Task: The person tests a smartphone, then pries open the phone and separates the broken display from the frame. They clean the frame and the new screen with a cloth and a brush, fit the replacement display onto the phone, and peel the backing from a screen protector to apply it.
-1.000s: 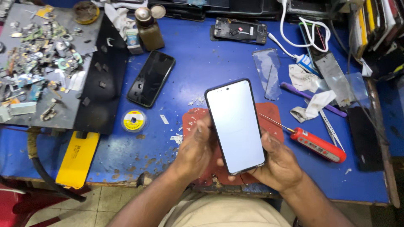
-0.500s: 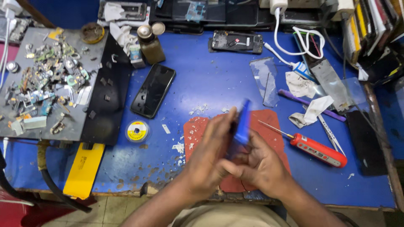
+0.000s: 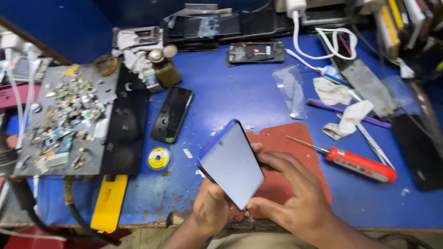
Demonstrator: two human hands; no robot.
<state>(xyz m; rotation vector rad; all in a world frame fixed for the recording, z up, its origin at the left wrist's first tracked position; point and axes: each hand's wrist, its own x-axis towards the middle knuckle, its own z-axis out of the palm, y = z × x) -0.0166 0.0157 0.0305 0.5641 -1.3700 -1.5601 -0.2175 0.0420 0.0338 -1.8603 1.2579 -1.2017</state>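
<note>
Both hands grip a blue-edged smartphone with a pale blank screen [image 3: 232, 164], tilted above the near bench edge.

The left hand [image 3: 211, 208] clamps its near corner; the right hand [image 3: 295, 196] closes on its right edge, over a red rubber mat [image 3: 288, 143]. A red-handled screwdriver [image 3: 357, 163] lies right; a black phone [image 3: 172, 114] far left.

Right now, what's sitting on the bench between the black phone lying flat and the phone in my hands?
In the head view, a small round solder spool lies between the black phone and the held phone, plus a few white scraps on the blue bench.
</note>
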